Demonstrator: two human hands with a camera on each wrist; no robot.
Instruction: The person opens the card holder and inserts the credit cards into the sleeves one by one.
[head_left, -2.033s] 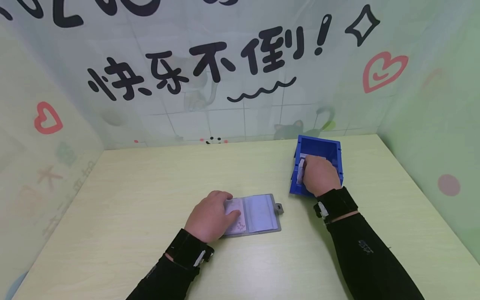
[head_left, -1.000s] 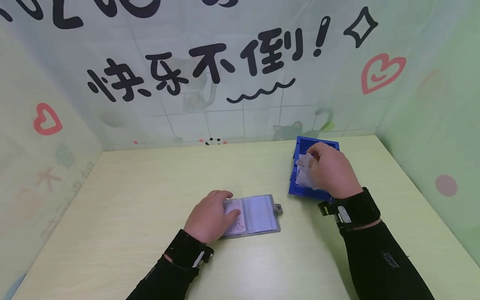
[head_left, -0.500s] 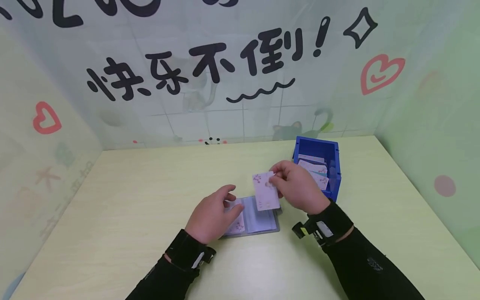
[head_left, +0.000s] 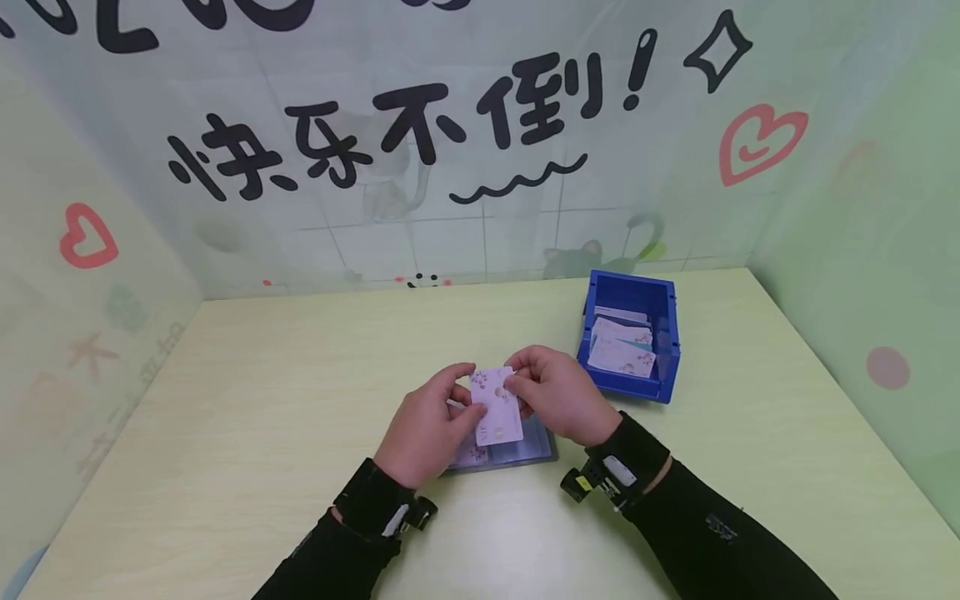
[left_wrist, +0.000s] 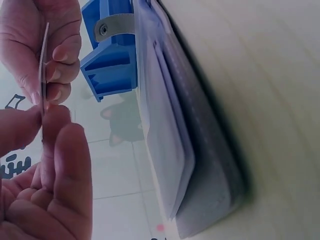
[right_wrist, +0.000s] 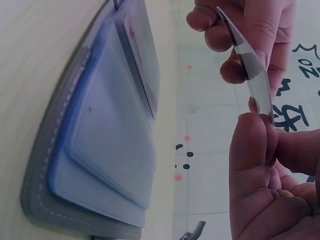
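Both hands pinch a thin pink card (head_left: 497,412) printed with small flowers, above an open grey card holder (head_left: 538,450). My left hand (head_left: 426,427) has thumb and fingertips on the card's left edge. My right hand (head_left: 567,397) grips its upper right edge between thumb and fingers. Seen edge-on in the right wrist view, the card (right_wrist: 252,75) is slightly bent. The holder lies flat on the table with clear sleeves (right_wrist: 112,120); another card (right_wrist: 140,55) sits in its left side. Hands and card partly cover the holder in the head view.
A blue bin (head_left: 628,386) stands at the back right with several similar cards (head_left: 622,346) inside. The light wooden table (head_left: 285,400) meets a printed cloth backdrop (head_left: 450,242) behind it, with cloth walls at both sides.
My right hand has taken a card out of the blue bin and brought it left over the holder. My left hand has lifted off the holder and now pinches the card too.
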